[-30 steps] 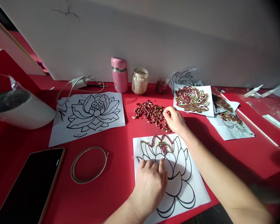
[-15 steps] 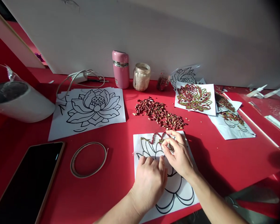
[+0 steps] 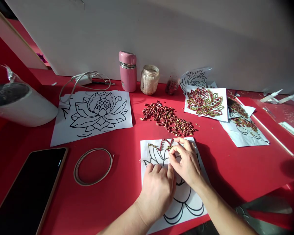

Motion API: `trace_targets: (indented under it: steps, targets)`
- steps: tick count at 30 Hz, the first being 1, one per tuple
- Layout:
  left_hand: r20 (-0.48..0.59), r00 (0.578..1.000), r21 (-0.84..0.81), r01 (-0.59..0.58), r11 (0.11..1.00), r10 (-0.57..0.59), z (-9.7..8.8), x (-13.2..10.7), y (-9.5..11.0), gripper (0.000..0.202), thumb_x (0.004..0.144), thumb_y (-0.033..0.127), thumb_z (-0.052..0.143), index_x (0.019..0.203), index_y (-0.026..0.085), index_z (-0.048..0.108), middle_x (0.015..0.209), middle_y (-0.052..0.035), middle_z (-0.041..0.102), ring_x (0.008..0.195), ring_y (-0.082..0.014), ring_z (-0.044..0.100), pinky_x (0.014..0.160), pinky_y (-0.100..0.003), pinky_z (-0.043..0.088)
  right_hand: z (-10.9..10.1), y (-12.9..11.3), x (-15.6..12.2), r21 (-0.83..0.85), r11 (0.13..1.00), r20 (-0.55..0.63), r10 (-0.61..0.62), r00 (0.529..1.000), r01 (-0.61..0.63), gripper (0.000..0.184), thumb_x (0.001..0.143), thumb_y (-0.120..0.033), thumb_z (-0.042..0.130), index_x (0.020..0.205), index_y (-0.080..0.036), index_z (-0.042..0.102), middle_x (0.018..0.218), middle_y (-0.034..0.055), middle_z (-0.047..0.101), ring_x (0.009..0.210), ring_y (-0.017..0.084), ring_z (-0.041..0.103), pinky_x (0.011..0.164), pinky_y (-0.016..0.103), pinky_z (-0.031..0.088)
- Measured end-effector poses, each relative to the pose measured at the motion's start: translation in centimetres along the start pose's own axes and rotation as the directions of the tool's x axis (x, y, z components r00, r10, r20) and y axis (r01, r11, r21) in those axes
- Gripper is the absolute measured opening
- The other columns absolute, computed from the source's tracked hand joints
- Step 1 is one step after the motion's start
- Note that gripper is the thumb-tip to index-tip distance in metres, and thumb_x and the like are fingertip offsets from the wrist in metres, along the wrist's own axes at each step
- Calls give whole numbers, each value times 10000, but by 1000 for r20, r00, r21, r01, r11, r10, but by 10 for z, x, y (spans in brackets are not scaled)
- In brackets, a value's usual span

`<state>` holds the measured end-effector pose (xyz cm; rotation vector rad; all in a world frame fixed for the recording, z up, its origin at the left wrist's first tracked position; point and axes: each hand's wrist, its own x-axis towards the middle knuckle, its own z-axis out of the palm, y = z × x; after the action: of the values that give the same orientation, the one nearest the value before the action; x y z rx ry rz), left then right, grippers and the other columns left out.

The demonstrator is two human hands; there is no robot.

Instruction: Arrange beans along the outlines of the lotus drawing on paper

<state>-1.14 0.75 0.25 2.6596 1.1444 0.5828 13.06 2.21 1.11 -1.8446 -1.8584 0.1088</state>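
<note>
A sheet of paper (image 3: 186,212) printed with a lotus outline lies in front of me. Along the lines at its top runs a row of red and green beans (image 3: 163,143). My left hand (image 3: 158,187) rests on the middle of this sheet, fingers curled under; what they hold, if anything, is hidden. Over the upper right of the drawing, my right hand (image 3: 185,160) has thumb and forefinger brought together close to the bean row. Anything in that pinch is too small to make out. Just beyond the sheet is a loose heap of red beans (image 3: 168,117).
Left of me lie a phone (image 3: 30,192), a tape roll (image 3: 93,167) and more lotus sheets (image 3: 63,133). A pink flask (image 3: 127,71), a jar (image 3: 149,80) and a small bean container (image 3: 171,85) stand behind. At right are bean-covered pictures (image 3: 205,101) and scissors (image 3: 264,205).
The right hand's fingertips have shifted very slightly left, toward me. My left hand stays in place on the sheet. The whole view has tilted a little.
</note>
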Motion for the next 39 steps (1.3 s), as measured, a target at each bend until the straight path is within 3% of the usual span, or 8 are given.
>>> trace_targets:
  steps: [8,15,18,26,31,39]
  targets:
    - [-40,999,30,-16,999,17,0,1,0,224,805,214,442,974,121,556,616,-16,533,578,-167,477,544,-316,305,2,3,2,0,998,-6,58,998,-58,73,683,-243,559,741,-220,522,1051,65,511,966,227,486,840,399,385]
    - [-67,997,54,-30,998,34,0,1,1,285,812,221,436,1042,95,548,626,-32,550,597,-175,498,554,-321,331,-2,15,3,213,974,-85,95,992,-75,61,747,-250,507,798,-218,513,981,75,513,1015,219,480,870,400,401]
    - [-66,997,51,-32,998,36,0,0,1,290,809,218,438,1047,95,551,627,-35,553,592,-174,497,551,-321,334,-2,18,3,204,975,-114,113,987,-88,66,756,-252,503,809,-215,512,1016,83,498,1030,222,468,889,417,389]
    - [-86,996,43,-31,999,35,2,0,-1,280,791,195,457,1034,100,559,619,-28,551,580,-172,490,545,-323,329,0,6,4,46,998,-54,54,997,-51,140,720,-242,529,859,-221,532,1118,95,471,1068,243,457,896,429,380]
    - [-171,984,67,-37,997,48,7,0,-2,243,778,173,463,986,112,572,598,-28,552,555,-156,483,547,-310,324,3,3,4,-24,999,-71,37,997,-39,149,703,-228,537,853,-231,532,1122,89,482,1031,252,475,845,434,407]
    - [-198,977,79,-64,995,79,8,1,-5,281,759,180,476,1017,112,562,594,-24,545,546,-157,484,540,-305,322,-8,18,19,78,997,-149,34,988,-23,159,791,-237,460,921,-232,551,1058,80,525,1006,208,506,845,380,425]
